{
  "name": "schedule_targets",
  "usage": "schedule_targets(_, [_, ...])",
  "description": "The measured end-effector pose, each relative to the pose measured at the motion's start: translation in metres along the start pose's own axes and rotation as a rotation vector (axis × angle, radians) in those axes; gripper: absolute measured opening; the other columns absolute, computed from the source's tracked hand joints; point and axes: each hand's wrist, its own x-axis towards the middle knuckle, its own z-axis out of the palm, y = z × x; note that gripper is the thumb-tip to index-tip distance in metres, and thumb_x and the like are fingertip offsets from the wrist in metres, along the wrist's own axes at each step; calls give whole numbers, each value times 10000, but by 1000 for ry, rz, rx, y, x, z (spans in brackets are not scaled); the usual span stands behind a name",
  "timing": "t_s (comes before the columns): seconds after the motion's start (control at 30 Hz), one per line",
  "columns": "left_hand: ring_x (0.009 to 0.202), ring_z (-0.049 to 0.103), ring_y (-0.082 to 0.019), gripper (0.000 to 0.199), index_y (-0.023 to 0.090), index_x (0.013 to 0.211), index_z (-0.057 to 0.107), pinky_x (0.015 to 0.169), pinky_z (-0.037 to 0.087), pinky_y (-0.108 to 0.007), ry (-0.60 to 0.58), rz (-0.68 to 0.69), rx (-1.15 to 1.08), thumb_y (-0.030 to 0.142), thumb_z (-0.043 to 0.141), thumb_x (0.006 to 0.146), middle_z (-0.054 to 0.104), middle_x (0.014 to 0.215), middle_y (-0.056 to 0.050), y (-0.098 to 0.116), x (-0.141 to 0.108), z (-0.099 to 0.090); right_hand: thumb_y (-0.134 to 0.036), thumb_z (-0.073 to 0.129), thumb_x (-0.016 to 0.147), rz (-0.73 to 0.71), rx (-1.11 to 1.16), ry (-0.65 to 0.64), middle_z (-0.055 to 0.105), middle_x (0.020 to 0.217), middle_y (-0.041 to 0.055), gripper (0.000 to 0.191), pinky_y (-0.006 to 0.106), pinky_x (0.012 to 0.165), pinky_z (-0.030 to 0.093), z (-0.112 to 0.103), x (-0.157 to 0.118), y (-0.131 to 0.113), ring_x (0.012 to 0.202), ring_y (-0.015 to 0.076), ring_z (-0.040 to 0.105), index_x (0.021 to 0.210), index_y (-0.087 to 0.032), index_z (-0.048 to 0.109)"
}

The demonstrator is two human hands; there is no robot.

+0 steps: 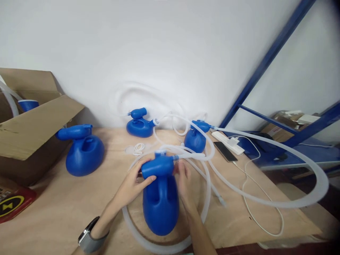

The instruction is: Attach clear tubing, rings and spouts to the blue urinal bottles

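Note:
A blue jug-shaped bottle (160, 207) with a built-in handle stands at the near middle of the wooden table. Across its top lies a blue cylindrical cup piece (158, 167), whose right end joins a translucent hose (190, 156). My left hand (138, 179), below a wrist wearing a watch, is closed round the left end of the cup piece, thumb in front. At the hose joint, my right hand (183, 177) rests with bent fingers beside the cup piece; what its fingertips grip is partly hidden. The hose loops around the bottle and off to the right.
Three more blue bottles stand on the table, at left (85, 156), back middle (140, 128) and back right (195, 141). An open cardboard box (32, 131) is at left. A phone (225, 151), power strip (227, 142) and white cable lie right. A blue metal frame (271, 56) rises behind.

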Motion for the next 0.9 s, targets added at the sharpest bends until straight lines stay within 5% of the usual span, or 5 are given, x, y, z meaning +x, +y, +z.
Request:
schedule_targets(0.17, [1263,657,-307,610,287,1444,558,965,602,-401,3,1,34,513,742,909,597,1510,-95,1,1,-5,-633,669,876,16,11,-160,521,579,-4,525,308,608,428,-8,12,-20,600,179,495,556,-231,556])
schedule_targets(0.37, [1164,718,-310,641,265,1426,598,931,629,-411,11,-21,-13,509,789,865,649,1455,-108,3,-2,-5,-695,742,813,115,299,-311,426,610,-30,569,302,599,382,-6,17,1,605,151,405,593,-230,498])
schedule_targets(0.57, [1130,741,-329,649,262,1374,656,921,648,-439,29,-75,-63,513,841,805,700,1400,-105,4,-6,-13,-647,819,781,120,443,-229,389,610,-66,541,270,550,351,-18,28,2,561,117,349,638,-223,516])
schedule_targets(0.77, [1086,754,-322,626,274,1382,634,834,671,-419,69,-63,5,526,798,834,670,1443,-117,7,-15,-16,-696,773,801,154,354,-261,715,907,48,519,366,819,537,-25,32,-9,905,231,676,963,-208,709])
schedule_targets(0.9, [1193,705,-309,525,261,1376,597,886,648,-406,123,58,182,482,708,913,652,1441,-126,12,-17,-4,-596,727,878,332,739,-162,730,958,6,400,421,957,573,-1,35,-26,975,215,732,1093,-266,655])
